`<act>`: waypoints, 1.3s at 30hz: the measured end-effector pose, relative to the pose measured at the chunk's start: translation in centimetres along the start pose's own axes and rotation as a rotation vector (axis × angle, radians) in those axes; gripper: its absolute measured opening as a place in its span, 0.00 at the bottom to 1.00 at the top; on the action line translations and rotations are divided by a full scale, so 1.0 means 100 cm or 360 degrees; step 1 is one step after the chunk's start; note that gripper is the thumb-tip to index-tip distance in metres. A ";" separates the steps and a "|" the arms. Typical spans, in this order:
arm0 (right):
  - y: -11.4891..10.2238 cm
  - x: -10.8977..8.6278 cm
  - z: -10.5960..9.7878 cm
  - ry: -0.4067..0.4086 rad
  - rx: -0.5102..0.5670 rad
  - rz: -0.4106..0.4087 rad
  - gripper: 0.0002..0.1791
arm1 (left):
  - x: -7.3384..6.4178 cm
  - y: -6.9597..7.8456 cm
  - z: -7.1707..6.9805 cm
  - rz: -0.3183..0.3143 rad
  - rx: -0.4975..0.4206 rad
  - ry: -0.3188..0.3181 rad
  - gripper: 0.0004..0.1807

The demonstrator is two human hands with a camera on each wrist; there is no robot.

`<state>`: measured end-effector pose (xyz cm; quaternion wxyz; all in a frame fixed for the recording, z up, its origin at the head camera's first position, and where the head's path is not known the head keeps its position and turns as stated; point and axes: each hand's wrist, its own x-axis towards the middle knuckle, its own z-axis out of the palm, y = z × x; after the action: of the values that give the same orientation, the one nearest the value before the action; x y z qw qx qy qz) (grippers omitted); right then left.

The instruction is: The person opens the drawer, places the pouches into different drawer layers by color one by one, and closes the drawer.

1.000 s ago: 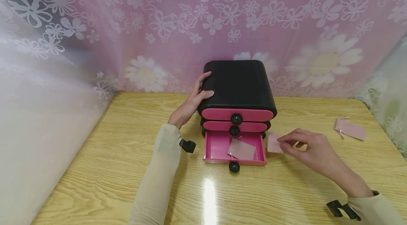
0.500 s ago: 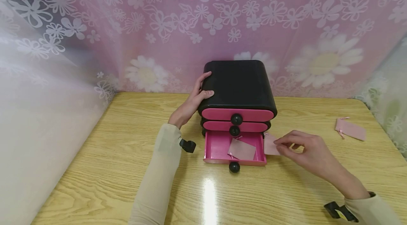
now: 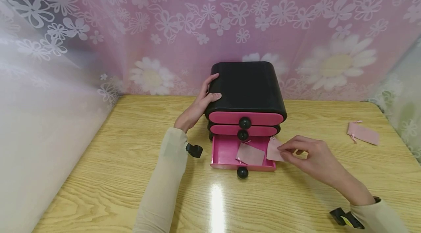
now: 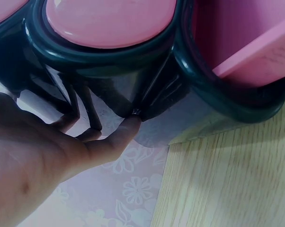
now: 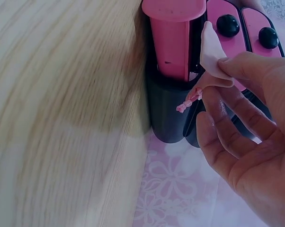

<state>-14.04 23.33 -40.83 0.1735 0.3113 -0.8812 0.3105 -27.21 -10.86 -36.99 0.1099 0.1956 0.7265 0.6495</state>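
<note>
A black drawer organizer (image 3: 246,86) with pink drawer fronts stands on the table, its bottom drawer (image 3: 223,152) pulled out. Inside that drawer lies a pink drawstring pouch (image 3: 251,155). My left hand (image 3: 197,108) rests on the organizer's left side, thumb and a finger over the top edge; in the left wrist view its fingertips touch the black side wall (image 4: 109,101). My right hand (image 3: 310,158) pinches a second pink drawstring pouch (image 3: 273,149) between thumb and fingers, over the drawer's right edge. That pouch (image 5: 213,52) hangs bent in the right wrist view, its cord dangling.
A third pink pouch (image 3: 363,133) lies on the wooden table (image 3: 131,174) at the far right. Round black knobs (image 3: 242,172) stick out from the drawers. A pink floral curtain (image 3: 184,42) hangs close behind the organizer.
My right hand has moved left with the pinched pouch, from beside the drawer to over its right edge. The left hand has stayed on the organizer.
</note>
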 end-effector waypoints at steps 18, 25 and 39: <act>-0.003 -0.001 0.007 0.0028 0.0207 -0.0136 0.23 | 0.000 -0.001 0.000 -0.0008 0.0018 -0.0006 0.36; -0.002 0.002 0.009 0.0039 0.0233 -0.0222 0.26 | 0.000 -0.001 0.000 -0.0007 0.0005 -0.0011 0.36; -0.008 0.009 0.015 0.0029 0.0217 -0.0207 0.22 | 0.001 -0.002 -0.001 -0.0005 -0.0005 -0.0010 0.36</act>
<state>-14.35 21.48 -41.18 0.1796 0.3763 -0.8343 0.3606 -27.31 -10.90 -37.16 0.1135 0.1963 0.7254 0.6499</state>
